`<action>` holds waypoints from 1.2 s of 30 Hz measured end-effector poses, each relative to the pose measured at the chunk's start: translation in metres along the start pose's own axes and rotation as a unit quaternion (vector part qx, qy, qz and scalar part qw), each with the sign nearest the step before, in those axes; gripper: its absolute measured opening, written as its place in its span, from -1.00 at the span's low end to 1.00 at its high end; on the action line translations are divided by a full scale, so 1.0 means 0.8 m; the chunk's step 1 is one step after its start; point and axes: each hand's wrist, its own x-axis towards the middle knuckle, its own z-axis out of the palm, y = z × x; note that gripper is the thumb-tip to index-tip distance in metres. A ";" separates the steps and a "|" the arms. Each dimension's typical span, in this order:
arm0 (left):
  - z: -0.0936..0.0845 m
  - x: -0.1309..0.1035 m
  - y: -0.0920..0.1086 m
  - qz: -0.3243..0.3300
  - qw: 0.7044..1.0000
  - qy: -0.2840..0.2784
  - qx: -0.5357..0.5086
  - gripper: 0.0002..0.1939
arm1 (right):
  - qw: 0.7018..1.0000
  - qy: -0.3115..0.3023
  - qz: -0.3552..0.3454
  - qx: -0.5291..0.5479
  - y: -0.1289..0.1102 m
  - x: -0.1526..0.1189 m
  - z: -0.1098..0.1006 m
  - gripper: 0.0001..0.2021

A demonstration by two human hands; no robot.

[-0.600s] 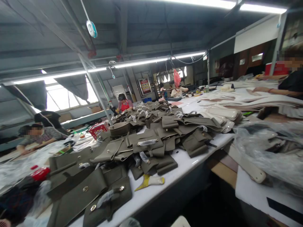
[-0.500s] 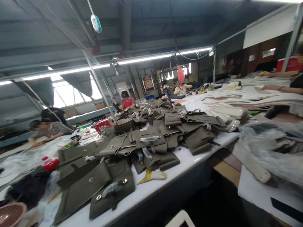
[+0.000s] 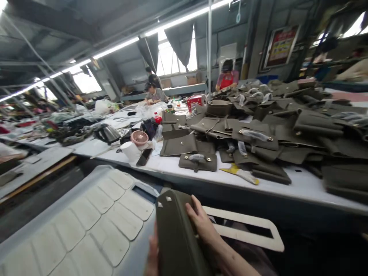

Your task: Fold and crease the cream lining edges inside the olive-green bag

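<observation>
A dark olive handbag point(image 3: 176, 237) with small metal studs at its top corner is tilted up close to me, between both hands. My right hand point(image 3: 202, 224) grips its right side, thumb and fingers closed on the edge. At the bag's lower left, my left hand point(image 3: 152, 255) presses against the side; it is blurred and mostly hidden behind the bag. Just beyond my right wrist is a cream slotted frame point(image 3: 266, 230). On the white table point(image 3: 161, 168) ahead lie many similar olive bags point(image 3: 198, 161), some with plastic-wrapped fittings.
To the left is a sloping surface covered with pale rounded panels point(image 3: 94, 226). Along the table stand a pink fan point(image 3: 139, 138), a white roll point(image 3: 130, 151), a phone point(image 3: 144, 157), a kettle point(image 3: 107, 134) and yellow-handled scissors point(image 3: 240, 173). Several people sit farther back.
My view has swung left and down. Both hands and the handbag between them have come into view, and so has the surface with pale panels.
</observation>
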 end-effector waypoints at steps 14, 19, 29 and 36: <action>0.013 0.020 -0.025 0.014 0.999 0.042 0.008 -0.13 | 0.916 -0.040 -0.243 -0.316 -0.012 -0.059 -0.006 -0.57; 0.012 0.012 -0.027 0.062 0.974 0.130 0.173 -0.14 | 0.947 -0.036 -0.187 -0.259 -0.025 -0.064 0.001 -0.61; 0.028 0.009 -0.024 0.194 0.915 0.168 0.312 -0.47 | 0.951 0.012 -0.133 -0.278 -0.028 -0.031 -0.005 -0.44; 0.026 0.015 -0.023 0.225 0.891 0.180 0.351 -0.53 | 0.947 0.017 -0.156 -0.282 -0.026 -0.032 -0.012 -0.43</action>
